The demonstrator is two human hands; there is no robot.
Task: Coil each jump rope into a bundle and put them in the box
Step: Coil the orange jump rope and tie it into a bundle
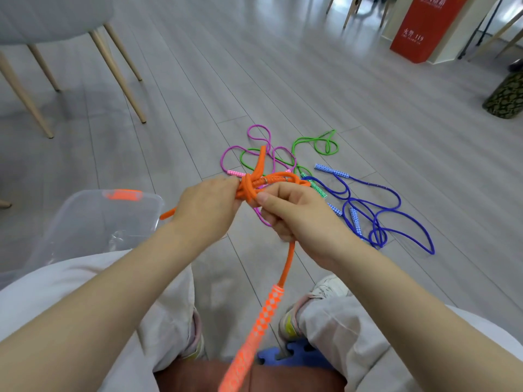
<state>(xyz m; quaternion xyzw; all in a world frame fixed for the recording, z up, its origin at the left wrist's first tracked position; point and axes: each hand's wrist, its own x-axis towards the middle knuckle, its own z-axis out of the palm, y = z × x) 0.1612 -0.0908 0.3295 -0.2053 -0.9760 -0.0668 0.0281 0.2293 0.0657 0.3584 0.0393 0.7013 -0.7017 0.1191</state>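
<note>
Up close, the left hand and the right hand both curl around the orange jump rope, pinching its coiled middle between them above the floor. The bundle's long axis runs roughly sideways from hand to hand, one loop poking up and away past the left fingers. Below the right hand a strand drops straight toward the person, ending in an orange checkered handle that points down between the knees. Beyond the hands three more ropes lie loose on the grey plank floor: a pink rope, a green rope and a blue rope, tangled where they overlap. Left of the left hand sits one clear plastic box, probably open. A chair stands farther off.
</note>
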